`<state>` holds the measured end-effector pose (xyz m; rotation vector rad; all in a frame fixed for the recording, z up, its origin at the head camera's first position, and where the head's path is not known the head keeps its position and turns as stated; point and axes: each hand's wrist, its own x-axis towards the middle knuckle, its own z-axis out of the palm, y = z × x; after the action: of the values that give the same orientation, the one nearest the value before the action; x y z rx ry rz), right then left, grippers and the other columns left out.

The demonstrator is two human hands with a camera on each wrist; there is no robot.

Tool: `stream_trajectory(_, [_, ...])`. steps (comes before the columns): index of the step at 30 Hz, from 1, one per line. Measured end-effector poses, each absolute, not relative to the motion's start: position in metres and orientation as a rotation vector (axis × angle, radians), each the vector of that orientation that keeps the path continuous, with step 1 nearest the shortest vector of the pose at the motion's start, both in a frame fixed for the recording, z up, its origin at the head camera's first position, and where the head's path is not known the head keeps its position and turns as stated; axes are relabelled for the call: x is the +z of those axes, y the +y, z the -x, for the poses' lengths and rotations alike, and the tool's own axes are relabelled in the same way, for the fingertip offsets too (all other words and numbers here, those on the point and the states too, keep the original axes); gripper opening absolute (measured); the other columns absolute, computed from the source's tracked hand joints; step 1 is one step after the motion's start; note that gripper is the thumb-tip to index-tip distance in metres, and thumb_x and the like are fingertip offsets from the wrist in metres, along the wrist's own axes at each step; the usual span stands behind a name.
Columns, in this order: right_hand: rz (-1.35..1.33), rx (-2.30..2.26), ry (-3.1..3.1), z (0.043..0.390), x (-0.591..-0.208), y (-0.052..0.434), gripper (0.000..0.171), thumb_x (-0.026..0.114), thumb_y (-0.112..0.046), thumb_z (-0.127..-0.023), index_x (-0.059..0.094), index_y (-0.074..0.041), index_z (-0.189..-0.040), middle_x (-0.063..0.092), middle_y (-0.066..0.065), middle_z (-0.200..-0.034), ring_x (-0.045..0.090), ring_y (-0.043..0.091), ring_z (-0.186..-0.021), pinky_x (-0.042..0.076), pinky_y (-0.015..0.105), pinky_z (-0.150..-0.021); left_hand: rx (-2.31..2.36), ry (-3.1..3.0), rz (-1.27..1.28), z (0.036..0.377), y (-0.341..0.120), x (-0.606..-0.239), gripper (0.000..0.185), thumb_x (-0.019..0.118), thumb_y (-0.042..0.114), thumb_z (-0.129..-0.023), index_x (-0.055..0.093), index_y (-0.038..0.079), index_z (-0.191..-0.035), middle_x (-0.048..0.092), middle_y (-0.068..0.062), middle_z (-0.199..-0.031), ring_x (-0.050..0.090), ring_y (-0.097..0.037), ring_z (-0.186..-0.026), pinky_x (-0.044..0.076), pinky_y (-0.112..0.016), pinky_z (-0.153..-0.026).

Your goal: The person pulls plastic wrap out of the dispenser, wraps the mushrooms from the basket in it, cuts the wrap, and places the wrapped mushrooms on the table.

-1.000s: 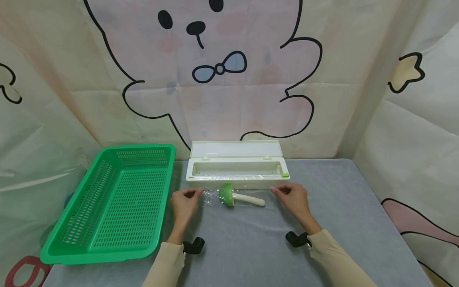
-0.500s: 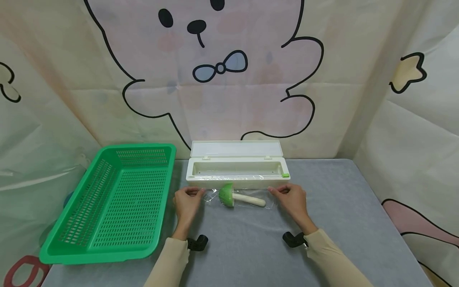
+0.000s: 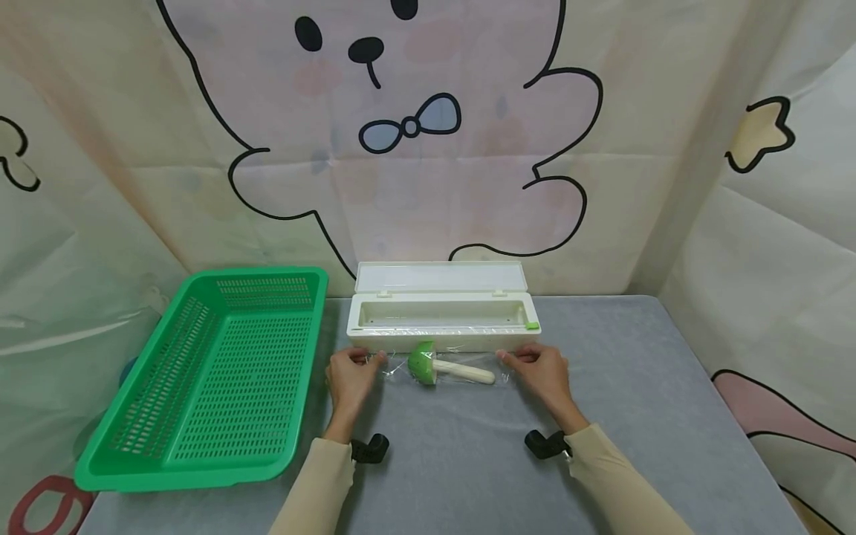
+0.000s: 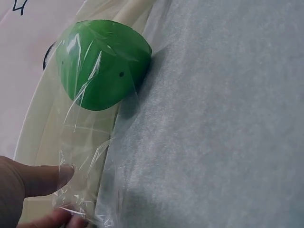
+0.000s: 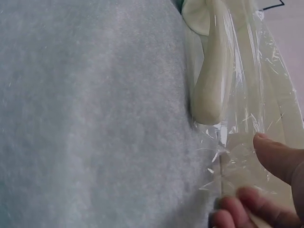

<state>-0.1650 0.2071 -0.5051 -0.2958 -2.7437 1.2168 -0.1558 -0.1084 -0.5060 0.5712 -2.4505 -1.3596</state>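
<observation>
A toy mushroom with a green cap (image 3: 421, 363) and a pale stem (image 3: 464, 371) lies on its side, wrapped in clear plastic film (image 4: 88, 147). My left hand (image 3: 349, 375) grips the film's end beside the cap, thumb and fingers bent at its edge. Beyond the stem's tip, the other end of the film (image 5: 237, 156) is held by my right hand (image 3: 543, 373), with the thumb above and curled fingers below in the right wrist view. Just behind stands a white cling film dispenser (image 3: 441, 342), its lid (image 3: 441, 277) raised, film along its front edge.
A green perforated basket (image 3: 294, 416) stands on the left of the grey cloth-covered table (image 3: 468, 475). A green slider (image 3: 532, 326) sits at the dispenser's right corner. Behind hangs a printed curtain (image 3: 468, 200). Something red and looped (image 3: 50, 487) shows at lower left.
Both hands have shifted slightly inward toward the mushroom, drawing the film ends closer together. The mushroom, dispenser and basket have stayed in place.
</observation>
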Motion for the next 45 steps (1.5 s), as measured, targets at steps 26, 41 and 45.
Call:
stream_trajectory(26, [0.129,2.08,-2.519,0.157,-0.491,0.221,0.028,0.077,-0.001,-0.089,0.063,0.017,-0.105,0.075,0.015,-0.085,0.072,0.014,-0.07,0.06,0.029,-0.067,-2.014,-2.226,-0.432,0.14,-0.118,-0.489,0.014,0.071,-0.008,-0.089,0.075,-0.011,-0.101,0.074,-0.02,-0.089,0.069,-0.015,-0.067,0.054,-0.019,-0.056])
stream_trajectory(41, [-0.029,2.05,-2.441,0.164,-0.457,0.225,0.029,0.075,-0.004,-0.092,0.066,0.018,-0.109,0.074,0.011,-0.09,0.072,0.013,-0.074,0.061,0.029,-0.072,-2.007,-2.127,-0.397,0.148,-0.115,-0.454,0.015,0.074,0.001,-0.091,0.077,-0.006,-0.104,0.074,-0.018,-0.092,0.069,-0.015,-0.072,0.059,-0.023,-0.065])
stream_trajectory(45, [-0.054,2.028,-2.432,0.168,-0.449,0.225,0.03,0.075,-0.005,-0.093,0.067,0.018,-0.11,0.074,0.012,-0.091,0.072,0.012,-0.075,0.061,0.029,-0.072,-2.019,-2.104,-0.395,0.152,-0.114,-0.448,0.016,0.074,0.0,-0.091,0.077,-0.007,-0.105,0.074,-0.019,-0.097,0.07,-0.014,-0.073,0.06,-0.024,-0.066])
